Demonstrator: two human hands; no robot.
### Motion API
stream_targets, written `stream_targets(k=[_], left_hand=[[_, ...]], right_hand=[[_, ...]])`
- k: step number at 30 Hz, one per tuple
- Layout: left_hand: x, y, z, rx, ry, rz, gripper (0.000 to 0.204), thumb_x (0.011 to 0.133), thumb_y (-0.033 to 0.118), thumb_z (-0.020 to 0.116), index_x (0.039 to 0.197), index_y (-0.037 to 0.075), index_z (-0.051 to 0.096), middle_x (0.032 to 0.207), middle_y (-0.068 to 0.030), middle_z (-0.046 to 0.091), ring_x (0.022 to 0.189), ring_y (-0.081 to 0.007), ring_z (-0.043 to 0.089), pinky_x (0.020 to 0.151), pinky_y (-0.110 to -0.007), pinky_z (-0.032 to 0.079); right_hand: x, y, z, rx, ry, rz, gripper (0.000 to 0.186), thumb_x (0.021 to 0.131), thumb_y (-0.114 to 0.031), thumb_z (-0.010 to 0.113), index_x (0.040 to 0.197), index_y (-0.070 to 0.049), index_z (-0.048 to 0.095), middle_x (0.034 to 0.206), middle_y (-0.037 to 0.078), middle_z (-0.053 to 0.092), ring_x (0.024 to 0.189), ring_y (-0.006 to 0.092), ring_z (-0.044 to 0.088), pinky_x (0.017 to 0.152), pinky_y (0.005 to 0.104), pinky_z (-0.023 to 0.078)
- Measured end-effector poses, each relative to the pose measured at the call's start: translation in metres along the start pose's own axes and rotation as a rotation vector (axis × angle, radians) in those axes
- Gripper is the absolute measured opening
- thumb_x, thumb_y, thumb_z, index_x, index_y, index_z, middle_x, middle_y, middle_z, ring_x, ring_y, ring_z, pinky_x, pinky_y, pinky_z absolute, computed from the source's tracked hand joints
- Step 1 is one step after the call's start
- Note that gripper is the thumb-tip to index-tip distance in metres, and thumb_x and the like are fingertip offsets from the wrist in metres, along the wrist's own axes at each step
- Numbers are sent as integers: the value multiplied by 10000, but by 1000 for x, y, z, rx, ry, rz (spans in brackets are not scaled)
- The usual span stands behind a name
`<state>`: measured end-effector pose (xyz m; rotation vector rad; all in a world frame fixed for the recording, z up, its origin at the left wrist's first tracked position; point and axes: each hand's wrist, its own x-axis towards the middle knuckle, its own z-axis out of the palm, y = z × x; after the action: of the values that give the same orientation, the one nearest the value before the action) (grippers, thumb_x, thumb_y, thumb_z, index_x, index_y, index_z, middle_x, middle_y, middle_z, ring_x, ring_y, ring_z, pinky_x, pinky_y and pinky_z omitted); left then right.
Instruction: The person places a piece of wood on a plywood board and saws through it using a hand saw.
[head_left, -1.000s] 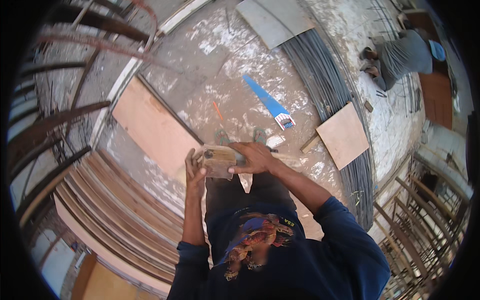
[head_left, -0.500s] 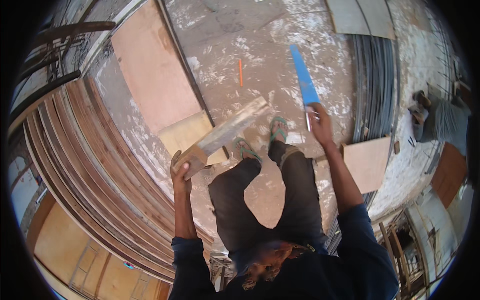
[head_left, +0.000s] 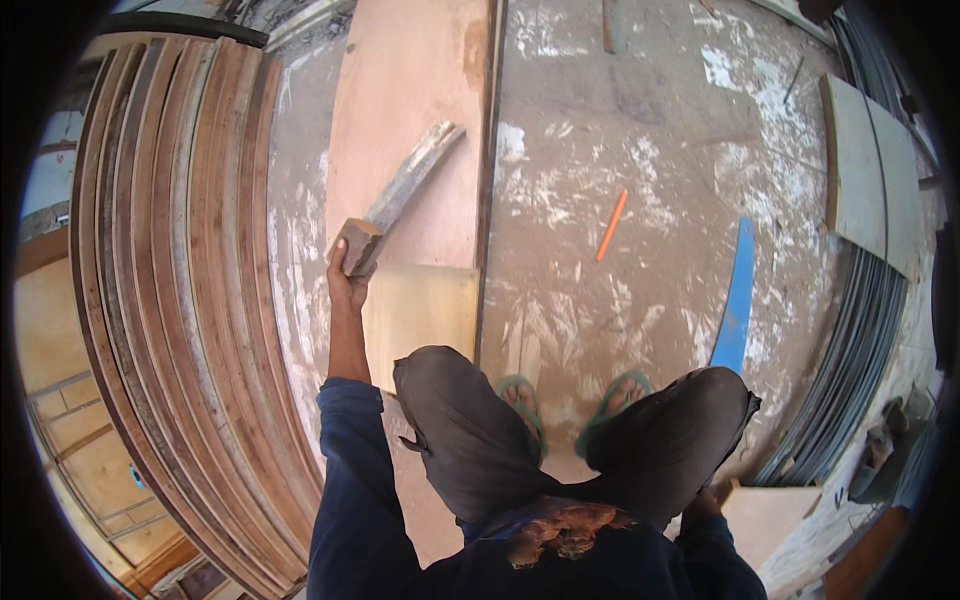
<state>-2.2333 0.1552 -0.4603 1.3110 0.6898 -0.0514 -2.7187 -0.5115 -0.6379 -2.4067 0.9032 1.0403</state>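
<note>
My left hand (head_left: 350,272) grips a short length of squared timber (head_left: 405,190) by its near end. Fingers wrap the brown end, while the greyish far end points up and to the right above a plywood sheet (head_left: 410,90). Only a bit of my right hand (head_left: 704,499) shows beside my right thigh, close to a small plywood board (head_left: 768,522); its fingers are hidden. A handsaw with a blue blade (head_left: 738,300) lies on the floor in front of my right knee, which hides its handle.
Long brown planks (head_left: 200,250) are stacked on the left. An orange stick-like thing (head_left: 612,226) lies on the floor ahead. Dark rods (head_left: 850,360) run along the right, partly under a board (head_left: 872,180). A pale panel piece (head_left: 420,310) is near my left knee.
My right hand has left the saw's handle and moved back beside my thigh. My left hand still holds the timber. My knees are bent wider, and the view has turned.
</note>
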Motion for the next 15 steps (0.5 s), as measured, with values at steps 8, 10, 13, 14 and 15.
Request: stream_targets(k=[8, 10, 13, 14, 15], left_hand=[[42, -45, -55, 21, 8, -88, 662, 814, 496, 703, 1317, 102, 531, 1260, -135, 571, 1115, -285, 562, 939, -437, 445], [54, -55, -64, 366, 159, -121, 809, 780, 488, 743, 1395, 36, 473, 1299, -168, 560, 1081, -261, 587, 897, -373, 474], [56, -62, -67, 409, 152, 4, 820, 764, 475, 782, 1339, -43, 508, 1253, -196, 578, 1055, -259, 596, 893, -378, 482], [58, -68, -61, 508, 176, 81, 804, 769, 470, 787, 1319, -52, 520, 1224, -187, 595, 1035, -256, 603, 886, -377, 487], [44, -68, -42, 530, 193, 179, 813, 736, 462, 817, 1289, -59, 526, 1191, -195, 603, 1010, -282, 619, 881, -393, 497]], right_hand=[[-32, -22, 13, 269, 245, 45, 283, 851, -196, 634, 1058, -13, 576, 996, 131, 623, 858, 289, 610, 770, 404, 504], [-55, -28, -8, 421, 388, -1, 280, 851, -177, 626, 1069, -10, 570, 997, 119, 622, 849, 271, 609, 764, 390, 505], [-92, -43, -64, 672, 639, -137, 280, 852, -149, 614, 1086, -5, 560, 999, 102, 620, 834, 243, 609, 754, 370, 507], [-106, -45, -91, 761, 738, -199, 280, 852, -139, 610, 1091, -4, 557, 1000, 96, 619, 829, 233, 608, 751, 364, 508], [-119, -45, -119, 840, 812, -256, 281, 852, -130, 606, 1097, -2, 554, 1000, 91, 619, 824, 224, 608, 748, 357, 509]])
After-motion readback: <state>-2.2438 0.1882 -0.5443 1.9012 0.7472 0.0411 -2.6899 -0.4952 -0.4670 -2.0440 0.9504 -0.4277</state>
